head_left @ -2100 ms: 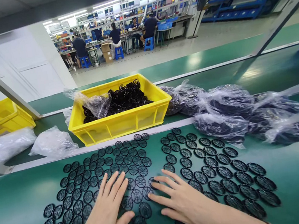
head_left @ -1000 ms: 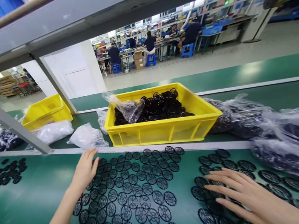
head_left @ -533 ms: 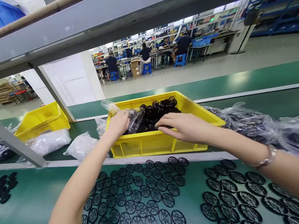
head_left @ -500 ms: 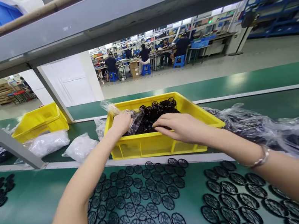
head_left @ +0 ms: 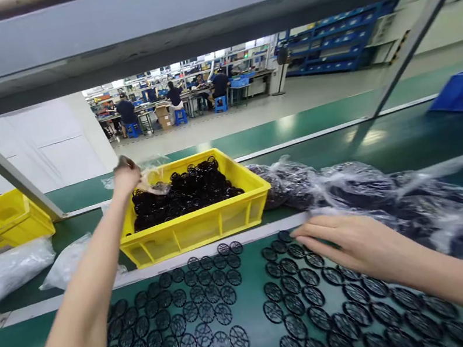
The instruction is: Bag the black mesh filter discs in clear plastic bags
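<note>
left hand (head_left: 126, 178) is raised and closed above the left rim of the yellow crate (head_left: 197, 235), beside clear plastic film (head_left: 155, 180); whether it grips anything cannot be told. right hand (head_left: 349, 242) is released, fingers extended, just above black mesh discs (head_left: 294, 304) laid in rows on the green desk (head_left: 20, 345). more discs (head_left: 185, 193) lie heaped inside the crate.
</note>
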### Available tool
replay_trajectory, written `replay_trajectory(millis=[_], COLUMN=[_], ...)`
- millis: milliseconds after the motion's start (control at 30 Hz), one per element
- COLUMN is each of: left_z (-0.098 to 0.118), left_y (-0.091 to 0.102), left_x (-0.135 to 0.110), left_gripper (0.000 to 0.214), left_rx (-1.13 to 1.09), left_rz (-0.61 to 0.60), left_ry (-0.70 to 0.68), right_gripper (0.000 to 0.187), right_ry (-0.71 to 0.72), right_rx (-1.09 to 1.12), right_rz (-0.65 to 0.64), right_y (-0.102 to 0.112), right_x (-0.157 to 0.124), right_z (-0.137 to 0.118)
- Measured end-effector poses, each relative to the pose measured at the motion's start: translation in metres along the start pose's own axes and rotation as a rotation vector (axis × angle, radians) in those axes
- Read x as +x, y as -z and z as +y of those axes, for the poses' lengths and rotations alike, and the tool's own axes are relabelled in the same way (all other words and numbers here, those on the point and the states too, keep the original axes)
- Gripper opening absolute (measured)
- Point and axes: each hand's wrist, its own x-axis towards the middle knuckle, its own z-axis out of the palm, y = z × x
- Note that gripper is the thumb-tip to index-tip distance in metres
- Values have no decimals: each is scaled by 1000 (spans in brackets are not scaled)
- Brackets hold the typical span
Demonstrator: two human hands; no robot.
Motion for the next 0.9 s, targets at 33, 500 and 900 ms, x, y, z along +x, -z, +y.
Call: replay_trajectory(millis=[33,500,900], left_z=[8,207,178], left_y=[14,45,81], left_x=[2,-162,-176], left_gripper=[20,11,16], left_rx=[-41,-769,-1059], left_rz=[66,-36,132], left_ry=[-1,-375,-50], right_gripper=[29,44,18], right_ry=[-31,183,-111], right_rx=[13,-137,194], right_rz=[4,182,-28], right_y=[7,98,5], right_x=[-13,60,-145], right_z=[-2,-79,-195])
